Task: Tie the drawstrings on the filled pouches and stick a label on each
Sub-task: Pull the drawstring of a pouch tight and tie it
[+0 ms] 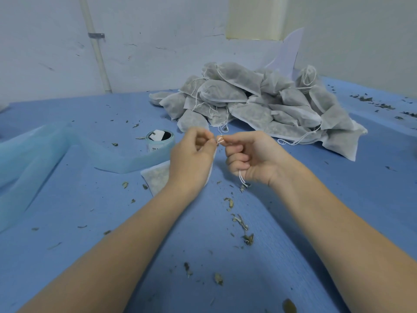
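Left hand (191, 154) and right hand (250, 159) pinch thin drawstring (242, 177) at filled pouch (155, 177) neck (soft, light); cord slippery, grip near knot.

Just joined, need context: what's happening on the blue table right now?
A person is tying the drawstring of one filled pouch. The left hand and right hand meet above it and pinch the white string between their fingertips; a loop of string hangs below the right hand. The pouch lies on the table, mostly hidden under the left hand. A label roll stands left of the hands, and a pile of filled pouches sits behind. Dried leaf bits litter the table.
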Demonstrator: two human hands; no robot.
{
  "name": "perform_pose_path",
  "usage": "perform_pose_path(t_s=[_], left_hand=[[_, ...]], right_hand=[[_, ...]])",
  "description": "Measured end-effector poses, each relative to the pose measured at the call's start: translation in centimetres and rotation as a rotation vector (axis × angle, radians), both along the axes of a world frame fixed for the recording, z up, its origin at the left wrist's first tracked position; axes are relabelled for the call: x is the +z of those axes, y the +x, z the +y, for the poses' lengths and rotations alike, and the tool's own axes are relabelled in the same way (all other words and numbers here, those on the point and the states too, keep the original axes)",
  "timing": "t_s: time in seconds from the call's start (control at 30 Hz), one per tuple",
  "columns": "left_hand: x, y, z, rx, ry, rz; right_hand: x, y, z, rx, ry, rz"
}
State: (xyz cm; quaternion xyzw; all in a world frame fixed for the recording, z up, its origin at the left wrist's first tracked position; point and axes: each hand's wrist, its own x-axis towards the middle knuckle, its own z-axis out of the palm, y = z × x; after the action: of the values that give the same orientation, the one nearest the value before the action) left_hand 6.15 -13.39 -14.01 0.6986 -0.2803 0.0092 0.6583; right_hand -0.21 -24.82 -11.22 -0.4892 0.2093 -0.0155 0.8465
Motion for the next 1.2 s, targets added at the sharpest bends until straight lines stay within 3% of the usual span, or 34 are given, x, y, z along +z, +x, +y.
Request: perform_pose_path(t_s=[0.1,0.17,0.47,0.7,0.83,1.0,1.1,1.2], left_hand=[[-0.1,-0.8,0.2,0.097,0.032,-0.345],[0.0,-1.2,0.4,0.158,0.046,-0.472],[0.9,-1.6,0.4,0.253,0.037,-0.429],[0.7,-0.7,0.5,0.325,0.270,-0.766],[0.6,-0.2,0.6,0.389,0.299,-0.855],[1.4,-0.2,0.8,0.471,0.267,-0.808],[1.9,-0.2,0.4,0.400,0.342,-0.502],[2.0,-0.2,0.1,0.292,0.314,-0.302]], right_hand=[[0.2,-0.1,0.0,-0.028,0.015,-0.004],[0.4,-0.2,0.0,-0.049,-0.004,-0.010],[0.7,-0.3,0.1,-0.171,-0.238,-0.038],[0.7,-0.4,0.7,-0.235,-0.532,-0.061],[0.5,-0.4,0.6,-0.204,-0.703,-0.092],[-0.2,-0.4,0.7,-0.267,-0.755,-0.225],[-0.7,0.3,1.4,-0.281,-0.755,-0.272],[-0.9,1.0,2.5,-0.275,-0.597,-0.334]])
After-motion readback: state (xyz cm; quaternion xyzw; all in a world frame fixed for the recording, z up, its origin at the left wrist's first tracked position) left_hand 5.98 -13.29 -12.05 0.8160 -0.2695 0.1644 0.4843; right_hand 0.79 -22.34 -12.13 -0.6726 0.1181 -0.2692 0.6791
